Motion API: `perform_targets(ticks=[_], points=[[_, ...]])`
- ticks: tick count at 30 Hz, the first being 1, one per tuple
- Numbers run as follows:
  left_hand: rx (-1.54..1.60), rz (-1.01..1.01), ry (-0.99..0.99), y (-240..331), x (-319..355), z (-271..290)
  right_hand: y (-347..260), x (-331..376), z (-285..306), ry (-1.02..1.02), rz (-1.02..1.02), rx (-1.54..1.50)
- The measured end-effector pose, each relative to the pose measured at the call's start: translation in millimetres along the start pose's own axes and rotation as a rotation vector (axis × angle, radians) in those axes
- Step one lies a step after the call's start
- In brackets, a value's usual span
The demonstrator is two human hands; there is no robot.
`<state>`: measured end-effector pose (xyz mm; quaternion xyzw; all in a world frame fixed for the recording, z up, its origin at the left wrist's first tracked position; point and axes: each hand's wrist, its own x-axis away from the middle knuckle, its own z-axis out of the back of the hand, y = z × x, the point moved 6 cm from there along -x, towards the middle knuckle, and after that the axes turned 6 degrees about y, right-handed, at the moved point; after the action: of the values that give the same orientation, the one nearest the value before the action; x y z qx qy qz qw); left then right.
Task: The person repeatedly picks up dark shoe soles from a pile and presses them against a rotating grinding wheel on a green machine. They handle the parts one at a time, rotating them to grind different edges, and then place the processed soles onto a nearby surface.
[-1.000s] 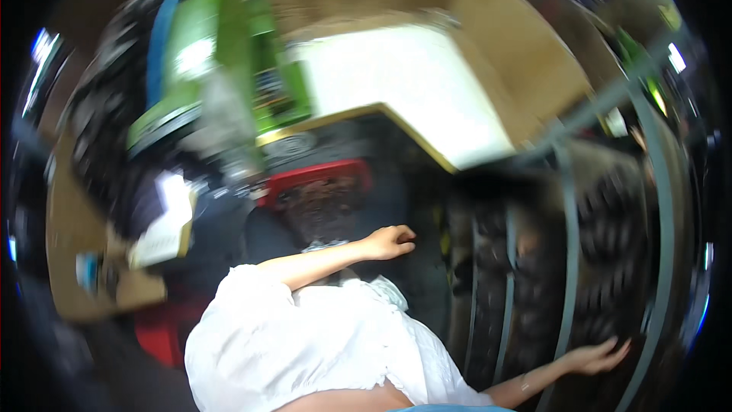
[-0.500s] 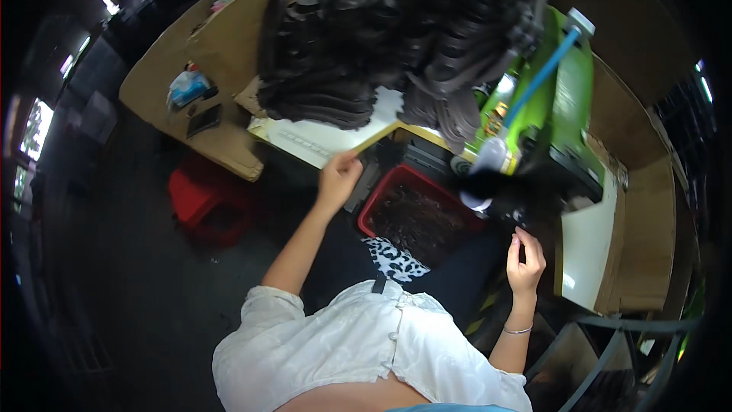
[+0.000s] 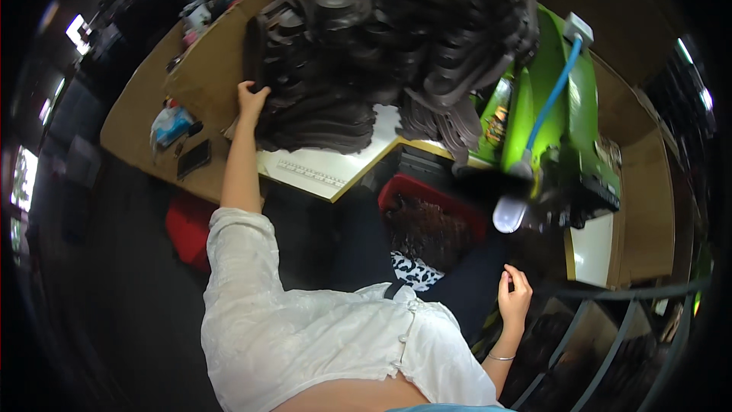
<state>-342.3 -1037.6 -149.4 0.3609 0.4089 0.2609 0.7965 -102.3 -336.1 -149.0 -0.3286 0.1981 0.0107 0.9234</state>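
We see the left hand (image 3: 252, 101) reaching up to the tall stack of dark moulded pieces (image 3: 366, 46) on the wooden surface (image 3: 141, 118), its fingers curled around the stack's left edge. The right hand (image 3: 515, 296) hangs low beside a red bin (image 3: 427, 194) (below a green machine (image 3: 568, 118)), fingers loosely curled, holding nothing.

- Left hand (image 3: 252, 101): arm stretched far forward, bare forearm straight, fingers spread and raised.
- Right hand (image 3: 514, 294): held low near the body, fingers loosely curled, bracelet at wrist.
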Motion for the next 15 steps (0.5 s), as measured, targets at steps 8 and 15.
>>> perform_targets(ticks=[8, 15], points=[[-0.008, -0.433, 0.343, 132.5, 76.6, 111.7, 21.8, 34.8, 20.0, 0.013, -0.152, -0.063], [0.528, -0.476, 0.021, 231.2, 236.4, 170.7, 18.1, 25.5, -37.8, -0.242, -0.384, -0.581]])
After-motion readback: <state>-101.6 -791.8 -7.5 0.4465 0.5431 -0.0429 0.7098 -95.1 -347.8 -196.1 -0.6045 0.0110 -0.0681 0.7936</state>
